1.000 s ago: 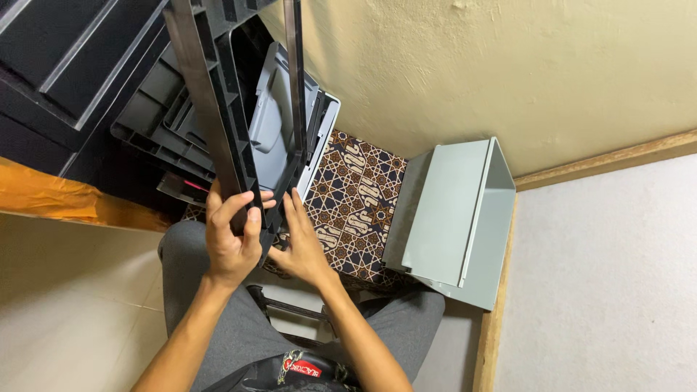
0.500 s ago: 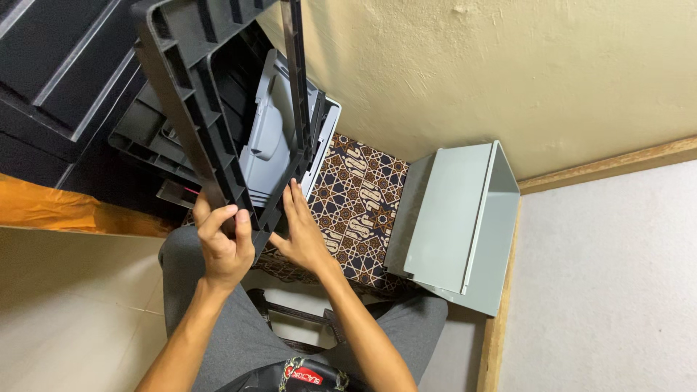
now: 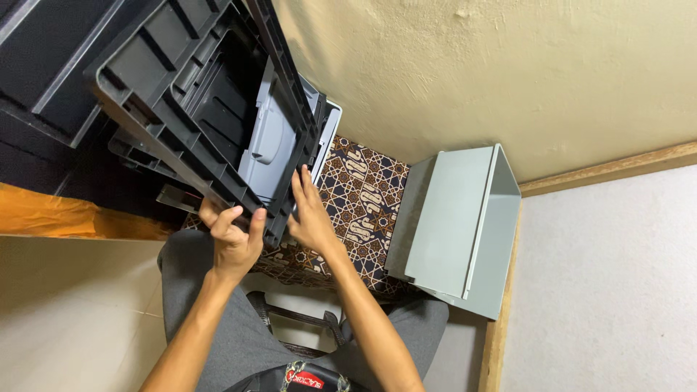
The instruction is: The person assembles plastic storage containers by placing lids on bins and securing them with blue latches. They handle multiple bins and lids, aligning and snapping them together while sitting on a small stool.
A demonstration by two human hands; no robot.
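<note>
Frame (image 3: 196, 109) has tipped flat-on since a second ago, ribs now showing. Left hand (image 3: 232, 236) clamped on its near edge; right hand (image 3: 311, 218) flat-fingered, probably steadying the grey drawer (image 3: 272, 141) inside.

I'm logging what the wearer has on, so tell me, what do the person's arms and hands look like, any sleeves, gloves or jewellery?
Both forearms are bare, with no sleeves in view. The left hand and right hand have no gloves, and no rings, watch or bracelet show. Below the arms, grey trousers cover the legs.
</note>
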